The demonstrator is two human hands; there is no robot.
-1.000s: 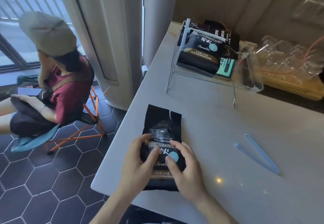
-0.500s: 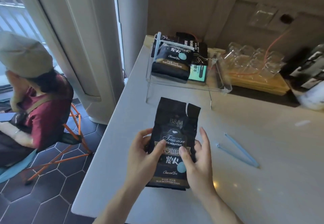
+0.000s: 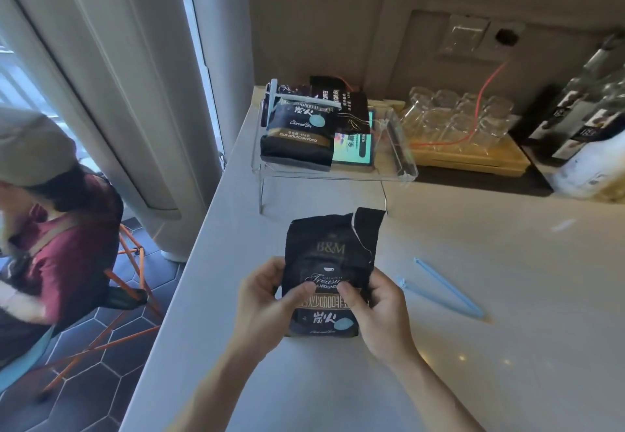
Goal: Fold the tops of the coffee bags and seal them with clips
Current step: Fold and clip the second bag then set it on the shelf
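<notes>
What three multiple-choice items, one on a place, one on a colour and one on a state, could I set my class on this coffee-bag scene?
1. Where does the sealing clip lie?
A. on the counter, right of the held bag
B. on the clear rack
C. on the floor

2. What colour is that clip?
A. red
B. light blue
C. black

3. How is the top of the held bag?
A. clipped shut
B. rolled down
C. torn open and unfolded

Answers: 1 A, the clip rests on the counter beside the right hand. 2 B, it is pale blue. 3 C, the held bag, gripped also by the left hand, has a ragged, upright top.
</notes>
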